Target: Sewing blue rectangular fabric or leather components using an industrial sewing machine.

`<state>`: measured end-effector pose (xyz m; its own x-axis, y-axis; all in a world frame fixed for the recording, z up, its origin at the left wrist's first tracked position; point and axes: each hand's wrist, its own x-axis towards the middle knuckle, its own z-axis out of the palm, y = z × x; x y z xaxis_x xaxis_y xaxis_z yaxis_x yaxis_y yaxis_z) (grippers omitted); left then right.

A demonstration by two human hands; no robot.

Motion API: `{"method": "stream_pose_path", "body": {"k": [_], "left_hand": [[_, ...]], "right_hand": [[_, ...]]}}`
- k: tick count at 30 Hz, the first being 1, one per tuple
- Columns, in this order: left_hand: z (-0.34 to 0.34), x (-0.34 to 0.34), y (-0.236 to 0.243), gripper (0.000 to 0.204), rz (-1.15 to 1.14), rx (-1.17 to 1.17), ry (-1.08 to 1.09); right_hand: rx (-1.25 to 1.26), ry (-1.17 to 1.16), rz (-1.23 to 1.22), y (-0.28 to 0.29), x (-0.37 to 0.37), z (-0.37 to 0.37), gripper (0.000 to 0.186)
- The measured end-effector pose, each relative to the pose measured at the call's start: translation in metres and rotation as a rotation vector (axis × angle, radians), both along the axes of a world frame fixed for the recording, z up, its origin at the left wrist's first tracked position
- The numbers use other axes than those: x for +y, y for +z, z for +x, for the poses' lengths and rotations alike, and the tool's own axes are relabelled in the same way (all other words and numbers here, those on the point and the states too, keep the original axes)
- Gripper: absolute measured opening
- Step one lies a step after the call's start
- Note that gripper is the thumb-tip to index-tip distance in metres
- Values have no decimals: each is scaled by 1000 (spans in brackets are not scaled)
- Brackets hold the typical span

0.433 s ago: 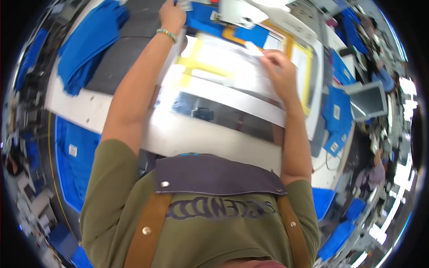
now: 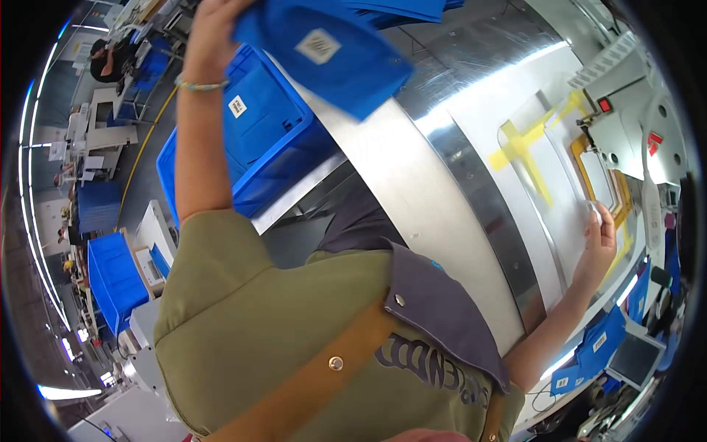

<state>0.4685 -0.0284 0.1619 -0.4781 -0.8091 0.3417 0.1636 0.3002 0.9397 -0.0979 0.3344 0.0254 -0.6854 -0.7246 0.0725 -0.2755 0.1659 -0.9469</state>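
Note:
My left hand point(image 2: 210, 33) is raised at the top of the view and grips a blue fabric piece point(image 2: 324, 55) with a small white label on it. The piece hangs over a blue plastic crate point(image 2: 254, 140) beside the shiny metal table point(image 2: 442, 184). My right hand point(image 2: 598, 239) rests far to the right on a clear plastic template point(image 2: 549, 166) that lies on the table, next to yellow tape strips point(image 2: 519, 147). Its fingers are curled at the template's edge. A white sewing machine head point(image 2: 633, 110) stands just beyond that hand.
More blue fabric lies stacked at the top point(image 2: 401, 9). Another blue crate point(image 2: 114, 276) stands on the floor at the left. Blue pieces with labels point(image 2: 600, 342) and a small screen point(image 2: 633, 361) sit at the lower right. Other workstations fill the far left.
The view has swung to the left. My left hand has left the far table edge and now lifts a blue fabric piece. My right hand stays on the template.

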Motion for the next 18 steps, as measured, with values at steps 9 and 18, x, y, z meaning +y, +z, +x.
{"method": "stream_pose_path", "body": {"k": [9,18], "left_hand": [[219,-70,-152,22,338,-680,668],[281,-91,-274,41,18,-1268,1229]], "right_hand": [[42,-15,135,4,-2,8,28],[-2,-6,129,0,1,6,28]]}}
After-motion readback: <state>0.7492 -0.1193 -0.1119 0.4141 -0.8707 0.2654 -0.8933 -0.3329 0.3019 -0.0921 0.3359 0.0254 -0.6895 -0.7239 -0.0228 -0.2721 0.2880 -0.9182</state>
